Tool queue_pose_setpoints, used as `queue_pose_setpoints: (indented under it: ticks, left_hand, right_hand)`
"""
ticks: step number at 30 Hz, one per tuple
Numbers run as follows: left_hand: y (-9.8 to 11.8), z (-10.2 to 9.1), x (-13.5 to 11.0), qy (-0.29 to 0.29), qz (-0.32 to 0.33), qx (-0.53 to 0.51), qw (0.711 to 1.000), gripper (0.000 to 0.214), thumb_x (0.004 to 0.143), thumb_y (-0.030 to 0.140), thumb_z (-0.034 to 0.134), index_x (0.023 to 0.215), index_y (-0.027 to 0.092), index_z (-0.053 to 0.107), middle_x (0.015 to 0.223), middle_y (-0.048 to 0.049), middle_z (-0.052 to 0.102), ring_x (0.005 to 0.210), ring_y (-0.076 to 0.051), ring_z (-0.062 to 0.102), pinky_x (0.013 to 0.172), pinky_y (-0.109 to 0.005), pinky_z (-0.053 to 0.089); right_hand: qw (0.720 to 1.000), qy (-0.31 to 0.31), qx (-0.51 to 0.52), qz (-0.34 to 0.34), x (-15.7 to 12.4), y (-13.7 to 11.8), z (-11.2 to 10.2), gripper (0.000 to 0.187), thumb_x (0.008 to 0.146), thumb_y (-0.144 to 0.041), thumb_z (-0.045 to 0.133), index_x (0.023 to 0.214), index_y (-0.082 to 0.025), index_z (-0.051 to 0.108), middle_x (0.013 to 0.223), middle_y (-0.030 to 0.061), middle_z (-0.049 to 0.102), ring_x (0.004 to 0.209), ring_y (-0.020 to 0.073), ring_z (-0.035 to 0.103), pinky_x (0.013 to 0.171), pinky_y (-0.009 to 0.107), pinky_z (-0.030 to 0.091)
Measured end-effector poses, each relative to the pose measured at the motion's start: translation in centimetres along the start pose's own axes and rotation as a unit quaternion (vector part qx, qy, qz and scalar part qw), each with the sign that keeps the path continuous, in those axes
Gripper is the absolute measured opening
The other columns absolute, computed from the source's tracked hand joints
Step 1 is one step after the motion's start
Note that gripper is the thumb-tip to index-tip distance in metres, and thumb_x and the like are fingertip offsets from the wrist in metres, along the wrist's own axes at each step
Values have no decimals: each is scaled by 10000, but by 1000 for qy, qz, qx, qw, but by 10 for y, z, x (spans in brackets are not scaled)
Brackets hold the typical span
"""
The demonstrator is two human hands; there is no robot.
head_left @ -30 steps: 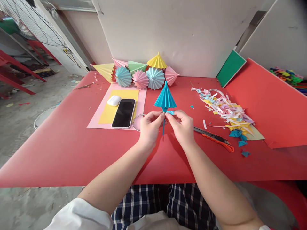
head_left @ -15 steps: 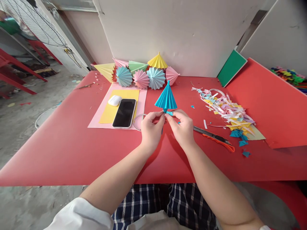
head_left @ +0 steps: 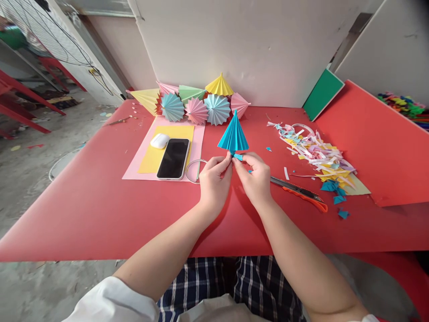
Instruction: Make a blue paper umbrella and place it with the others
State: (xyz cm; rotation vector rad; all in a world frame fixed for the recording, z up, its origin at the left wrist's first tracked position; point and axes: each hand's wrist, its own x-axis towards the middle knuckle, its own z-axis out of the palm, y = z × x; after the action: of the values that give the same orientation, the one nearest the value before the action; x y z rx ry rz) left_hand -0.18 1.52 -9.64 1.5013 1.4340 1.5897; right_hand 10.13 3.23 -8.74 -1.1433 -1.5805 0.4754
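Note:
A blue pleated paper umbrella [head_left: 233, 133] stands point-up between my two hands, above the red table. At its narrow lower end, my left hand [head_left: 216, 179] pinches the stem between thumb and fingertips. My right hand [head_left: 252, 178] grips a short blue paper strip [head_left: 238, 157] right beside that stem, its thumb close to the left one. Fingertips cover the stem's lower part, so how the strip joins it is hidden.
Finished paper umbrellas [head_left: 197, 105] line the back of the table. A phone [head_left: 173, 158] and white earbud case [head_left: 160, 141] lie left on coloured paper. Right are an orange box cutter [head_left: 303, 195], paper scraps [head_left: 315, 150] and a tape ring [head_left: 192, 171] by my left hand.
Both hands have shifted slightly, the left one a little right and up, and the blue umbrella has risen a bit with them. The grip stays at the stem.

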Motion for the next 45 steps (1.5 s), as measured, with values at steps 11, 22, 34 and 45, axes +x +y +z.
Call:
queue_pose_setpoints:
  ticks: [11, 22, 34, 45]
  left_hand:
    - [4, 2, -1, 2, -60, -80, 995, 156, 755, 249, 639, 895, 240, 707, 900, -20, 683, 836, -159, 628, 794, -282, 488]
    - [2, -1, 9, -20, -170, -251, 953, 150, 708, 299, 690, 777, 167, 685, 796, -25, 671, 754, -141, 630, 747, -311, 535]
    - [-2, -3, 12, -43, -206, -301, 930, 223, 691, 320, 709, 821, 139, 706, 810, -55, 692, 771, -151, 638, 775, -318, 523]
    - [-1, -1, 11, -42, -228, -316, 920, 188, 689, 273, 718, 819, 139, 703, 803, -44, 687, 738, -131, 640, 765, -298, 526]
  right_hand:
    - [996, 29, 44, 74, -2, 7, 4, 112, 783, -299, 553, 763, -202, 604, 754, 31, 637, 729, 168, 608, 708, 304, 496]
    - [993, 10, 69, 93, 0, 6, 4, 107, 765, -281, 564, 807, -203, 623, 812, 33, 669, 779, 178, 627, 720, 302, 500]
    - [990, -71, 100, 72, 4, 5, -5, 184, 810, -321, 555, 853, -180, 665, 865, 40, 657, 829, 172, 620, 770, 299, 493]
    - [978, -20, 162, 131, 3, 10, -1, 144, 759, -307, 618, 830, -197, 681, 810, 15, 703, 746, 167, 660, 707, 291, 535]
